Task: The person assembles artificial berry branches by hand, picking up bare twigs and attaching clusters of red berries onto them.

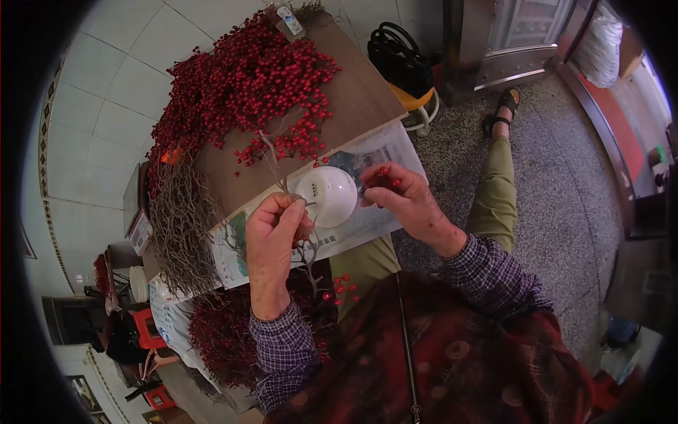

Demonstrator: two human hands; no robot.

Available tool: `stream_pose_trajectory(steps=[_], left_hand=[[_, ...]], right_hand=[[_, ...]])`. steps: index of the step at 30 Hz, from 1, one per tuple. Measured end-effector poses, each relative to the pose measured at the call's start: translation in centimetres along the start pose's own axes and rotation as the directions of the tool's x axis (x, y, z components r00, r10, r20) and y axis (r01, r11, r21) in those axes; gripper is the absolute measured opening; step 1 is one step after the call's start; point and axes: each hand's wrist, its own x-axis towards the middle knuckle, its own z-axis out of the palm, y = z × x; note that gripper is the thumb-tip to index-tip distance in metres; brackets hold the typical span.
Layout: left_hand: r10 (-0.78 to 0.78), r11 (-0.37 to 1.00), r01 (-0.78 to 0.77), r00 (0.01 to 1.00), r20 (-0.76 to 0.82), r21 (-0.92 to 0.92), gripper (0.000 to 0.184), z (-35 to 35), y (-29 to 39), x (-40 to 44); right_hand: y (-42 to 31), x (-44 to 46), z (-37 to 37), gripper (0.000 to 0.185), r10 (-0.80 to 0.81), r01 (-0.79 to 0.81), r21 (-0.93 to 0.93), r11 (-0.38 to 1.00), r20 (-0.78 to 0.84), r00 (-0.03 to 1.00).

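My left hand (272, 237) pinches a thin grey twig of a red berry branch (308, 258), whose berries hang below the hand by my lap. Its bare end rises above my fingers toward the table. On the other side, my right hand (413, 208) has its fingers closed round a few red berries (385, 177); their stems are mostly hidden. Between my hands a white, rounded, bowl-like piece (330, 198) with small dark print rests on a newspaper (381, 208).
A wooden table (360, 78) carries a big heap of red berry branches (240, 85), with grey stems (180, 226) hanging over its left edge. More berry branches (222, 336) lie by my left forearm. Black coiled hose (402, 60) sits behind the table. Red stools (145, 328) stand at left.
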Motion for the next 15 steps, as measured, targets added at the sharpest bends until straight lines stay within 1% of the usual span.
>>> stream_pose_trajectory(steps=[1, 2, 3, 5, 6, 8, 12, 14, 15], left_hand=[[0.007, 0.997, -0.005, 1.0, 0.028, -0.072, 0.01, 0.6, -0.1, -0.4], [0.006, 0.997, -0.003, 1.0, 0.031, -0.08, 0.01, 1.3, -0.1, -0.8], [0.01, 0.992, -0.004, 0.999, 0.047, -0.127, 0.01, 2.2, -0.2, -1.2], [0.038, 0.976, -0.021, 0.996, 0.075, -0.216, 0.01, 3.6, -0.7, -1.6], [0.037, 0.975, -0.019, 0.996, 0.075, -0.223, 0.01, 3.9, -0.8, -1.8], [0.062, 0.958, -0.028, 0.992, 0.113, -0.285, 0.008, 4.3, -1.1, -2.0], [0.097, 0.951, -0.061, 0.99, 0.105, -0.302, 0.007, 4.8, -2.1, -1.9], [0.138, 0.949, -0.109, 0.987, 0.078, -0.297, 0.006, 5.0, -2.2, -1.9], [0.139, 0.948, -0.11, 0.987, 0.076, -0.299, 0.006, 5.1, -2.1, -2.0]], right_hand=[[0.1, -0.3, 0.1, 0.02, 0.019, -0.024, 0.107, 0.994, 0.054, 0.998], [0.3, -0.5, 0.3, 0.018, 0.03, -0.053, 0.213, 0.976, 0.11, 0.993], [0.4, -0.7, 0.3, 0.018, 0.034, -0.056, 0.206, 0.977, 0.11, 0.993], [0.5, -1.0, 0.4, 0.018, 0.024, -0.081, 0.369, 0.926, 0.156, 0.987], [0.5, -1.2, 0.4, 0.018, 0.029, -0.085, 0.362, 0.928, 0.157, 0.987], [0.6, -1.4, 0.4, 0.015, 0.027, -0.087, 0.473, 0.877, 0.133, 0.991], [0.0, -1.9, 0.9, 0.013, 0.016, -0.06, 0.467, 0.882, 0.097, 0.995], [-0.6, -2.1, 1.1, 0.014, 0.02, -0.055, 0.401, 0.914, 0.091, 0.996], [-0.8, -2.1, 1.1, 0.014, 0.02, -0.056, 0.4, 0.915, 0.094, 0.995]])
